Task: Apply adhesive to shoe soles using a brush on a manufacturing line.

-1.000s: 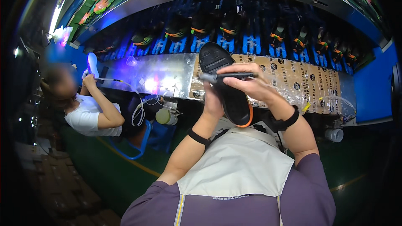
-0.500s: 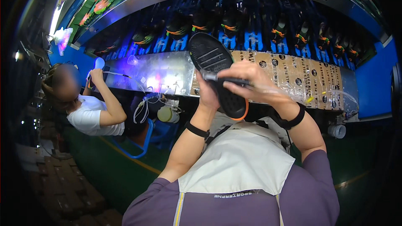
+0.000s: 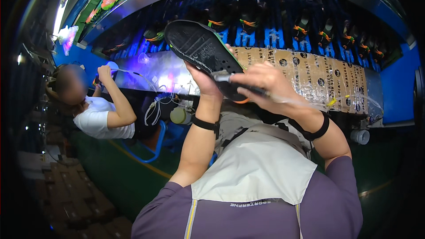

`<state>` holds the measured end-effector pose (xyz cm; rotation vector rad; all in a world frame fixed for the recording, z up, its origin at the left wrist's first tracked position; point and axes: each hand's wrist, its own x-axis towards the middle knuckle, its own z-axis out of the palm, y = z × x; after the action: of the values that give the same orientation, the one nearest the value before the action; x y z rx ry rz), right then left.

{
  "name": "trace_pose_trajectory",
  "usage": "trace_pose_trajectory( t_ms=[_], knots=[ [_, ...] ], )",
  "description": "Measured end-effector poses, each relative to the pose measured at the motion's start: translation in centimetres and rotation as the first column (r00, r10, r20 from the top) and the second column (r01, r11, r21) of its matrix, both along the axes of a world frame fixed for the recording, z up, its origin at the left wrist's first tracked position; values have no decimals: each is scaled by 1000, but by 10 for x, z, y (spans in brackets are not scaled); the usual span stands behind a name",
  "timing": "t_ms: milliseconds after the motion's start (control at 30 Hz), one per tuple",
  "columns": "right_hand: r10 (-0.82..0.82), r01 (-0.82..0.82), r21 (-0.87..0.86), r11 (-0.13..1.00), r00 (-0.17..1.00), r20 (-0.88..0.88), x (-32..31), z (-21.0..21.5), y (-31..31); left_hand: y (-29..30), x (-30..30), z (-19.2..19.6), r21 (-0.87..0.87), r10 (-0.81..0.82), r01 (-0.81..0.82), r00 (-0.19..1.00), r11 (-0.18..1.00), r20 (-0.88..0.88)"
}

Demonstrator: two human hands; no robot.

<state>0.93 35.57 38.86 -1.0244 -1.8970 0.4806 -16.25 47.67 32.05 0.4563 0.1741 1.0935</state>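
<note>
A black shoe sole [image 3: 201, 46] with an orange edge at its near end and a green line along its rim is held up over the front of the bench, tilted with its far end to the left. My left hand [image 3: 205, 82] is closed round it from below and the left side; part of those fingers is hidden behind the sole. My right hand [image 3: 268, 79] grips a dark-handled brush [image 3: 222, 78], its pale head against the sole's left edge. A clear tube [image 3: 294, 102] runs from the brush handle along my right forearm.
Behind the bench [image 3: 179, 66], shoes [image 3: 250, 24] stand in a row on blue holders. Printed brown cardboard [image 3: 305, 73] covers the bench's right part. A co-worker [image 3: 95, 115] works at the left. Below the bench hang a greenish pot [image 3: 180, 116] and a clear jar [image 3: 361, 137].
The sole's far end has swung left and slightly away, and the sole has tilted. The brush stays against it, now at its left edge. The shoes behind have shifted right in view.
</note>
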Motion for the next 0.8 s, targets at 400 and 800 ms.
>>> trace_pose_trajectory(
  t_ms=[400,800],
  knots=[
    [456,-451,-108,886,890,19,25,24,14,29,-15,33,145,-139,130,989,981,53],
    [86,-88,0,996,979,186,24,33,23,57,2,69,398,-53,180,949,899,-309]
  ],
)
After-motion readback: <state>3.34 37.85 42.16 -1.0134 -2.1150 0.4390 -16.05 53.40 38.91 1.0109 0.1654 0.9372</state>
